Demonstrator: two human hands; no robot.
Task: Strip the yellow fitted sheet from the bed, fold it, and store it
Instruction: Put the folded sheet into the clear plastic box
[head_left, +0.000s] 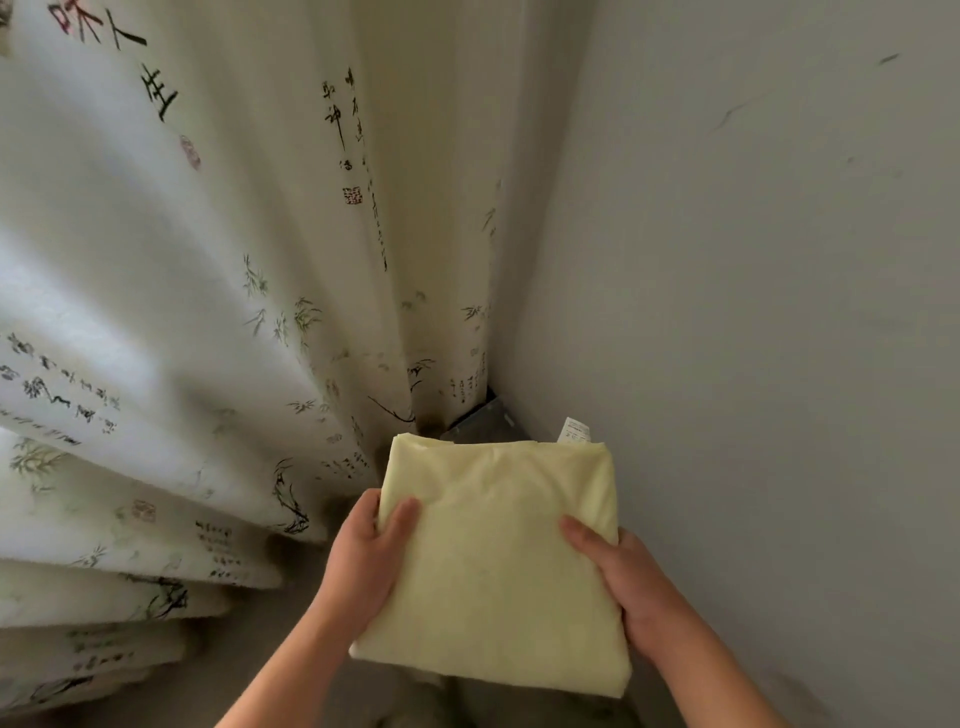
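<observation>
Room corner: plain grey-white wall (753, 312) on right, cream curtain (182, 312) printed with black calligraphy and green bamboo hanging in folds on left, meeting at the corner. Folded yellow fitted sheet (493, 561), thick square bundle, held in mid-air low in front of the corner, close beside the wall. Left hand (363, 561) gripping sheet's left edge, thumb on top, fingers curled underneath. Right hand (628, 587) gripping right edge, thumb on top, fingers hidden below. Grey floor patch (483, 418) just beyond sheet. White care label (574, 431) sticking up at far right corner.
</observation>
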